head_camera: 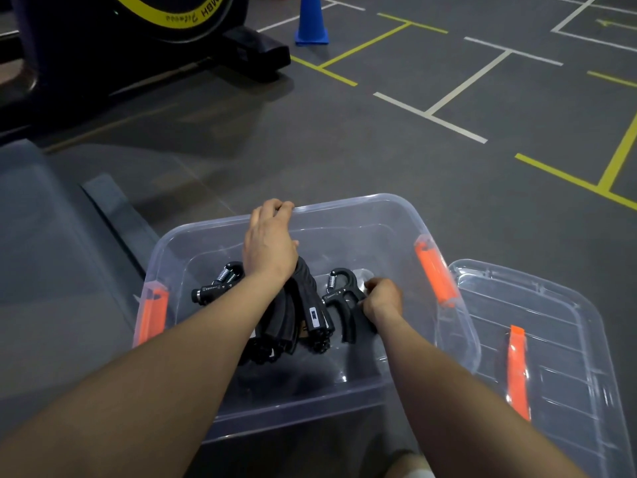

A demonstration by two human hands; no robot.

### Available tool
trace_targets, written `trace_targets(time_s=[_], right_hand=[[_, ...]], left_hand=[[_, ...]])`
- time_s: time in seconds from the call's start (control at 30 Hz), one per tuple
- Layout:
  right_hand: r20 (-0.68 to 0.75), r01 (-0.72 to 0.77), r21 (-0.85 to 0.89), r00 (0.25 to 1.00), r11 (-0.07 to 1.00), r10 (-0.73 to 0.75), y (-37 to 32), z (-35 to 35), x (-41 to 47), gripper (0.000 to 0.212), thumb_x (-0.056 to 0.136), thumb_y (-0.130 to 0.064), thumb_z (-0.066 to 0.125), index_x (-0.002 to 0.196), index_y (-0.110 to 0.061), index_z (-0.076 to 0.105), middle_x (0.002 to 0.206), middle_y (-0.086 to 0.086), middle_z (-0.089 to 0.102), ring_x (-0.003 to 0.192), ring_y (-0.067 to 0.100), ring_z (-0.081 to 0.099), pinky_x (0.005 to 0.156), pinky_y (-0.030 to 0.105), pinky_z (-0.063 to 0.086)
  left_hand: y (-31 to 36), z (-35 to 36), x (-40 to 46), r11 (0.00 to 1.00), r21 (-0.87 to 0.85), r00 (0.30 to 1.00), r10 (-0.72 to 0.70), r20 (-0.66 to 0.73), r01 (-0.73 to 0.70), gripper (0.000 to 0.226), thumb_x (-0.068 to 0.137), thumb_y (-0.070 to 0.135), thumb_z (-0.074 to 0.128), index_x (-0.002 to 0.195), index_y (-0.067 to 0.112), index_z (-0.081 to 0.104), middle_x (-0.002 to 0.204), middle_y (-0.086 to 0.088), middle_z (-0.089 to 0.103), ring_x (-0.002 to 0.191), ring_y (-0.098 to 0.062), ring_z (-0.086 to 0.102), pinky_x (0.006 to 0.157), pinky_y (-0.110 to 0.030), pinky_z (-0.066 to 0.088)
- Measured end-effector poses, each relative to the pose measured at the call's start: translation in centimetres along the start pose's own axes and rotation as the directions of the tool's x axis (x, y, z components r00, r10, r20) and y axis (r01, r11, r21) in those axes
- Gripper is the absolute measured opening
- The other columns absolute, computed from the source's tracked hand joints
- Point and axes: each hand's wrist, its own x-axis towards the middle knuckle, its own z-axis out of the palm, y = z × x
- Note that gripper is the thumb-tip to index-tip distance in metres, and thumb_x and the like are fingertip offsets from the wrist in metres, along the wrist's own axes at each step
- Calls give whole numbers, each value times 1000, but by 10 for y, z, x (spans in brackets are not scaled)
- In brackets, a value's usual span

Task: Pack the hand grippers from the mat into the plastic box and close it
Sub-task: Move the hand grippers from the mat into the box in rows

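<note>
A clear plastic box [344, 208] with orange latches sits on the floor in front of me. Several black hand grippers [310, 312] lie bunched in its middle, and one more [215, 288] rests at the left inside. My left hand [269, 243] reaches across the box, fingers curled over its far rim. My right hand [382, 300] is down inside the box, closed on the handle of a black hand gripper [339, 291] with a spring at its top. The clear lid [551, 339], with an orange handle, lies flat on the floor to the right of the box.
A grey mat [51, 270] lies to the left of the box. A black exercise machine [120, 36] with a yellow ring stands at the back left. A blue cone [311, 22] stands on the taped grey floor behind.
</note>
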Motion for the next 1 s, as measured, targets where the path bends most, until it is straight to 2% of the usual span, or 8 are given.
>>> trace_targets(time_s=[0.1,0.2,0.37,0.5,0.63,0.73,0.9,1.0], right_hand=[[119,129,-107,986,986,-117,2,-1,1,30,87,-1,55,116,-4,61,98,4,56,85,11,45,74,18,36],[123,175,-89,979,981,-163,-6,-2,-3,48,81,7,60,127,-8,55,122,9,60,89,14,50,81,23,43],[171,274,-83,951,958,-257,-44,-11,-33,51,83,0,64,132,-4,49,116,11,56,94,16,49,92,32,45],[244,363,-131,914,923,-324,-92,-10,-72,48,86,-2,63,131,-2,47,105,9,53,93,16,47,86,26,41],[322,471,-149,855,870,-407,-130,16,-126,49,85,-6,65,130,-1,48,108,13,57,91,17,48,77,25,38],[387,572,-193,791,797,-474,-150,49,-170,51,83,-10,69,128,-1,49,110,15,61,91,20,54,81,28,43],[520,676,-160,677,720,-520,-169,120,-246,51,82,-13,70,128,-2,51,123,18,61,115,29,58,96,30,43],[606,697,-124,617,707,-502,-164,176,-285,51,80,-11,72,125,-1,52,111,16,64,101,27,60,90,30,46]], left_hand=[[-1,-1,1,1000,11,1000,15,25,-16,57,84,10,64,135,21,42,139,4,38,132,-18,31,100,-36,38],[-4,1,3,999,17,994,25,102,-27,61,85,13,63,140,23,37,142,6,34,134,-17,29,101,-35,37],[-10,-17,6,1000,-7,971,10,239,-9,66,84,23,66,142,26,35,147,5,30,136,-19,30,109,-33,31],[-26,-60,-10,999,-6,976,-44,212,47,52,83,26,65,132,20,47,136,-1,37,129,-23,37,107,-36,37],[-62,-116,-33,992,32,973,-130,192,126,53,82,28,66,130,17,46,134,-8,38,127,-29,42,106,-35,37],[-100,-162,-52,975,34,963,-224,153,221,57,82,28,66,133,14,44,135,-11,38,127,-30,43,106,-37,39],[-177,-230,-91,925,52,923,-379,71,376,55,85,26,64,134,14,43,139,-13,39,128,-32,44,108,-36,37],[-233,-258,-121,879,84,880,-473,42,469,53,85,28,64,132,16,44,137,-10,41,127,-29,45,107,-36,38]])
